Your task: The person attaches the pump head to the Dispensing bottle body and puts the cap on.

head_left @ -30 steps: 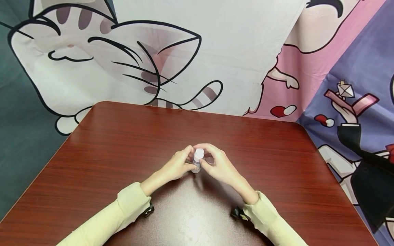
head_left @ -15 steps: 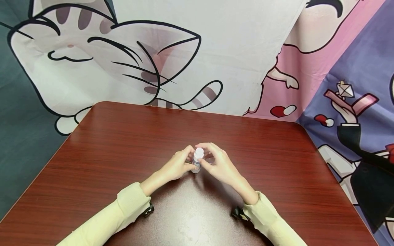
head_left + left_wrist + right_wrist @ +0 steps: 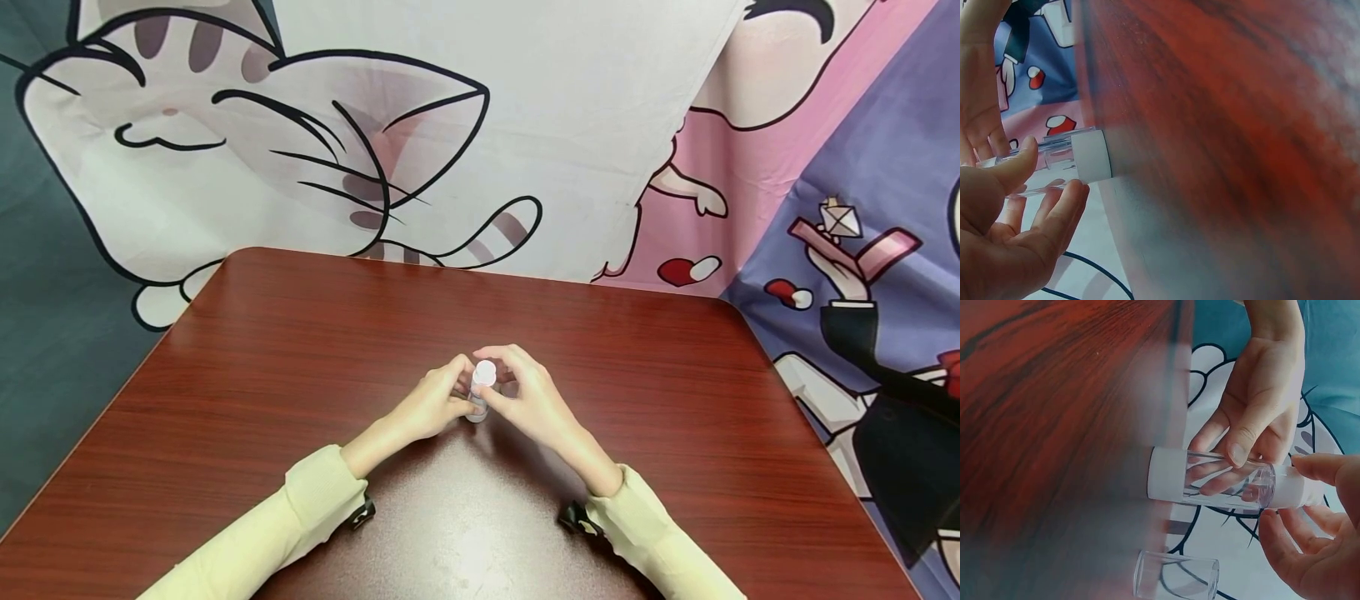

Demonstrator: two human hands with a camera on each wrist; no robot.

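A small clear bottle (image 3: 1222, 478) with a white base and a white top stands upright on the table between both hands. My left hand (image 3: 429, 402) holds its clear body, thumb on the near side and fingers curled behind, as the left wrist view also shows. The right hand (image 3: 531, 400) is curled around the white top (image 3: 485, 373), with its thumb at the neck and its fingers on the far side. From the right wrist view I cannot tell how firmly they press. A clear hollow cap (image 3: 1177, 575) stands on the table beside the bottle.
The reddish-brown table (image 3: 337, 325) extends to all sides of the hands, with glare near its front. Behind it hangs a cloth (image 3: 600, 125) printed with a cat and cartoon figures. Dark wrist cameras (image 3: 360, 512) sit under both sleeves.
Around the white top, the right hand has turned slightly: its thumb slid left across the neck and its fingers shifted a little farther back. The left hand and the bottle stay almost still.
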